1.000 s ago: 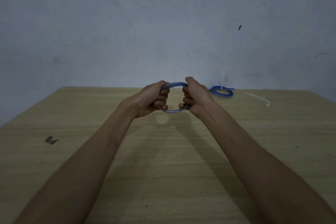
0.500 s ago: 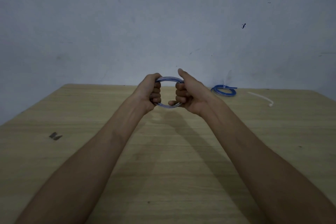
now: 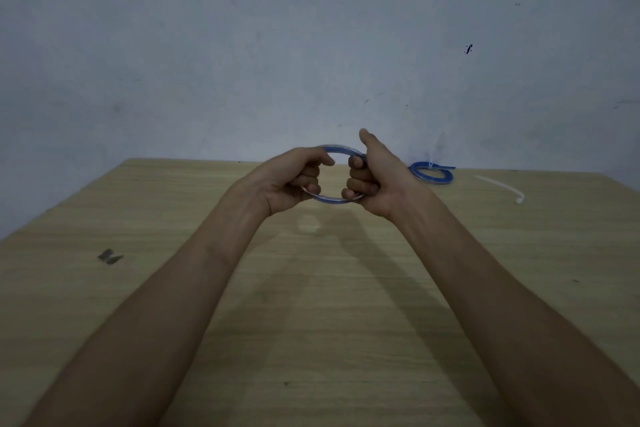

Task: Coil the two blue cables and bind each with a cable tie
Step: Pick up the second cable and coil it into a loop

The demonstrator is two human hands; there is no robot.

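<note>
Blue cables: 2. The held coil [image 3: 337, 200] is up off the desk [image 3: 311, 322], centre of view. The left hand [image 3: 291, 180] is at its 9 o'clock and the right hand [image 3: 375, 182] at its 3 o'clock. Each grip is clamped round the loop, and the right thumb is raised.

The second coil [image 3: 431, 176] lies on the desk at 3 o'clock of the right hand, with a white tie [image 3: 430, 166] across it.

Loose cable tie [image 3: 502, 187]: 1, further out at 3 o'clock, apart from that coil.

Desk: pale wood grain, one dark mark [image 3: 110, 256] at 8 o'clock. Wall [image 3: 242, 45]: plain grey-blue.
</note>
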